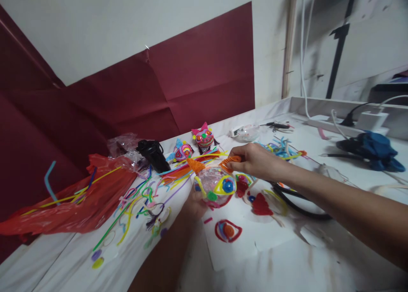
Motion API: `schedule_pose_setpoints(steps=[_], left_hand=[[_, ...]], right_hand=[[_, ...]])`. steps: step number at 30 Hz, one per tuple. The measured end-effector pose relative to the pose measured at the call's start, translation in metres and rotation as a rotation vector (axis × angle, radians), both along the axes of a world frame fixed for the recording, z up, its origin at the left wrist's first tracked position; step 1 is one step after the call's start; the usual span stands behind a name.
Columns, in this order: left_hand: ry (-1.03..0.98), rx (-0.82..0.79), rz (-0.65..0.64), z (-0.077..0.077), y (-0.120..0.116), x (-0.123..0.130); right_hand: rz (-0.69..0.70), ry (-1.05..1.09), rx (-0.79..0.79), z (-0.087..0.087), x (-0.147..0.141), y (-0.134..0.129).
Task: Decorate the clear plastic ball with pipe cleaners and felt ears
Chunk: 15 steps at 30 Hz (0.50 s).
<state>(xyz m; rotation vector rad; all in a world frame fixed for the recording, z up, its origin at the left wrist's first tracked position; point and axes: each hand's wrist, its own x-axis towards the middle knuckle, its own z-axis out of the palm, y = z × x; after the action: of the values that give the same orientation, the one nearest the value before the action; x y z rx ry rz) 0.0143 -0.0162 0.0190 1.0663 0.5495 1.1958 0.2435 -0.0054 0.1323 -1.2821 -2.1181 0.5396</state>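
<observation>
A clear round animal head craft [212, 179] is raised a little over the table, with yellow-edged eyes, a green nose and an orange ear [195, 166] on its left side. My left hand [195, 203] is closed around its lower left side; part of that hand is hidden behind the craft. With pinched fingers, my right hand [250, 159] grips a second orange coiled pipe-cleaner ear [230, 163] at the head's upper right. Whether this ear is fixed to the head I cannot tell. On white paper [219, 258] below lies a red-edged eye piece [228, 231], with a red fuzzy piece [262, 205] nearby.
Two finished-looking heads, one pink [204, 135] and one multicoloured [182, 151], sit behind. Loose pipe cleaners [137, 207] and a red plastic bag [79, 202] spread on the left. A black cable [299, 207], a blue cloth-like bundle [379, 151] and a power strip [331, 124] occupy the right.
</observation>
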Motion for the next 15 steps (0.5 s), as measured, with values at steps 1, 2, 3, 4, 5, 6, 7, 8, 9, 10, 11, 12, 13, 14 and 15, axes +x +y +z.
schedule_pose_setpoints(steps=[1,2,3,4,5,6,7,8,9,10,11,12,13,14,15], left_hand=[[-0.005,0.0,-0.007,0.0002,0.0,0.0],[-0.009,0.003,-0.015,0.0005,-0.0002,0.0002],[-0.012,0.007,-0.019,0.001,-0.0004,0.0005],[-0.011,0.011,-0.022,0.0016,-0.0008,0.0009],[-0.008,0.014,-0.023,0.0022,-0.0011,0.0013],[-0.002,0.014,-0.021,0.0029,-0.0015,0.0018],[0.004,0.013,-0.02,0.0036,-0.0018,0.0022],[0.008,0.013,-0.018,0.0041,-0.0019,0.0025],[0.012,0.011,-0.019,0.0046,-0.002,0.0027],[0.013,0.01,-0.02,0.0049,-0.0019,0.0028],[0.012,0.011,-0.023,0.0051,-0.0018,0.0029],[0.009,0.013,-0.028,0.0053,-0.0017,0.0031],[0.005,0.014,-0.031,0.0055,-0.0016,0.0034],[0.001,0.015,-0.03,0.0057,-0.0017,0.0037],[-0.003,0.016,-0.029,0.0059,-0.0018,0.0041]], right_hand=[[0.012,0.015,-0.004,-0.0005,0.0001,0.0005],[0.02,0.028,-0.007,-0.0011,0.0003,0.0011],[0.026,0.036,-0.007,-0.0018,0.0005,0.0017],[0.031,0.042,-0.004,-0.0026,0.0008,0.0023],[0.036,0.047,0.0,-0.0034,0.0011,0.0027],[0.042,0.054,0.002,-0.0042,0.0014,0.003],[0.046,0.065,0.005,-0.005,0.0016,0.0032],[0.05,0.078,0.008,-0.0057,0.0018,0.0032],[0.054,0.092,0.012,-0.0063,0.002,0.0031],[0.058,0.104,0.018,-0.0069,0.0021,0.003],[0.063,0.112,0.026,-0.0074,0.0022,0.0028],[0.069,0.117,0.034,-0.0077,0.0021,0.0026],[0.077,0.118,0.04,-0.008,0.002,0.0025],[0.081,0.118,0.043,-0.008,0.0019,0.0023],[0.081,0.116,0.042,-0.0078,0.0017,0.002]])
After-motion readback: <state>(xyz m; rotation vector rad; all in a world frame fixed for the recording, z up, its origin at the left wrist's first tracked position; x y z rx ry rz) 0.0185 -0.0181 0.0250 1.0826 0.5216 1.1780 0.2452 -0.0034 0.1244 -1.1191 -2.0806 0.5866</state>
